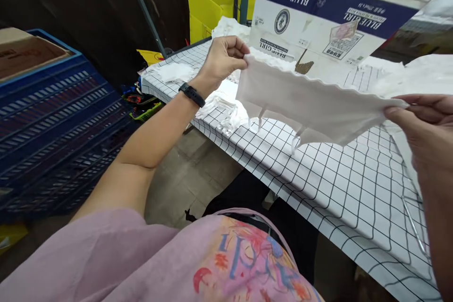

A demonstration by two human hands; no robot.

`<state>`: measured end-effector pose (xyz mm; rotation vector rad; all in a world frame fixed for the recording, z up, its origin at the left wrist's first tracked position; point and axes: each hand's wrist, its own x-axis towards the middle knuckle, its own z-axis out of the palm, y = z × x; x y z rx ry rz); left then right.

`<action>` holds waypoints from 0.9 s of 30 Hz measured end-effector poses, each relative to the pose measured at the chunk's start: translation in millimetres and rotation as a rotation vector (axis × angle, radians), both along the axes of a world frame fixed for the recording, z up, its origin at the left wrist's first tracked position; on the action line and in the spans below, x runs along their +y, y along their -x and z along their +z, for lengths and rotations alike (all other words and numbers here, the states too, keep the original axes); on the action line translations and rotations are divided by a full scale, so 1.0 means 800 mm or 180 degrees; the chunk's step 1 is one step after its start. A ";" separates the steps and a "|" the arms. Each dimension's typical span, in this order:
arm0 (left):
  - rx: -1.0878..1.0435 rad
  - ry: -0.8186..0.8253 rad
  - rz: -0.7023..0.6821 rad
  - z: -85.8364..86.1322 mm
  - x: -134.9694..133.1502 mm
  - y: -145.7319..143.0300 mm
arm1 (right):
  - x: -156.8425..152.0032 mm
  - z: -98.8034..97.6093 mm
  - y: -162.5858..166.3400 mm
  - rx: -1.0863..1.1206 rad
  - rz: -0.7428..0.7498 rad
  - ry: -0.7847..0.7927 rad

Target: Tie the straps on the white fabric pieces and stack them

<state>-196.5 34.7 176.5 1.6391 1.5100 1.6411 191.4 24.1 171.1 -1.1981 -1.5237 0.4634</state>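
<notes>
A white strappy crop top [307, 101] is stretched out above the table, upside down, with its thin straps hanging at the bottom. My left hand [224, 59] pinches one corner of its wavy hem. At the other end, my right hand [423, 115] grips the opposite corner between thumb and fingers, partly cut off by the frame edge. Below and left of the top, a pile of folded white garments [228, 113] lies on the checked tablecloth [339, 184].
A Blue Girl beer carton [318, 23] stands upside down behind the top. More white cloth [421, 75] lies at the right. Blue plastic crates [60, 127] are stacked at the left. A yellow box [205, 9] stands at the back. A metal wire piece [414, 226] lies near the right edge.
</notes>
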 end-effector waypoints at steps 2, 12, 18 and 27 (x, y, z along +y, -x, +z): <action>-0.0041 -0.0082 0.0095 0.007 0.002 0.013 | 0.003 0.010 0.016 0.0175 0.0203 -0.0154; 0.0009 -0.0519 0.0806 0.009 -0.100 0.064 | -0.015 0.019 0.077 0.0261 0.0749 0.0321; 0.0133 -0.0834 0.1432 -0.005 -0.170 0.107 | -0.037 0.000 0.118 0.0248 0.1591 0.1070; -0.0192 0.0389 0.1308 -0.112 -0.111 0.150 | 0.027 -0.092 0.175 0.0086 0.1432 0.1409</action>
